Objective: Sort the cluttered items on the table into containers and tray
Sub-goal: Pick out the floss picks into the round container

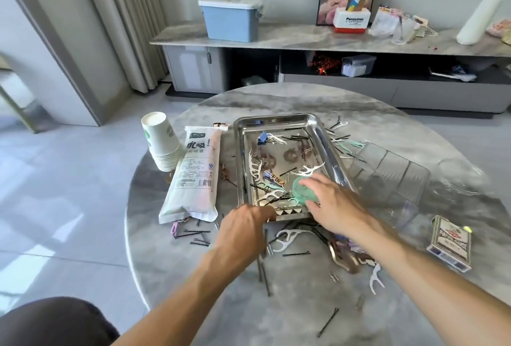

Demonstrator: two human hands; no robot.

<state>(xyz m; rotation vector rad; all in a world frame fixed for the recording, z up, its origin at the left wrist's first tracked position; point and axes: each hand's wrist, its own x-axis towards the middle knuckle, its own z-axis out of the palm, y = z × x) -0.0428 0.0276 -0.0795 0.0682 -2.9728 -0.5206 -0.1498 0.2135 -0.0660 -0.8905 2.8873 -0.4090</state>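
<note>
A steel tray [323,135] lies on the round marble table [304,304], scattered with floss picks, hairpins, a blue binder clip [262,137] and paper clips. My left hand [243,230] grips the tray's near rim. Over the tray's near right corner, my right hand [331,199] holds a small round green lid [302,190]. Loose black hairpins [327,322] and white floss picks [287,237] lie on the table in front of the tray. A clear divided box [392,177] sits right of the tray.
A stack of paper cups [161,141] and a bag of straws [193,177] lie left of the tray. A card box [450,243] sits at the right. Behind the table is a low cabinet with a blue bin [231,20].
</note>
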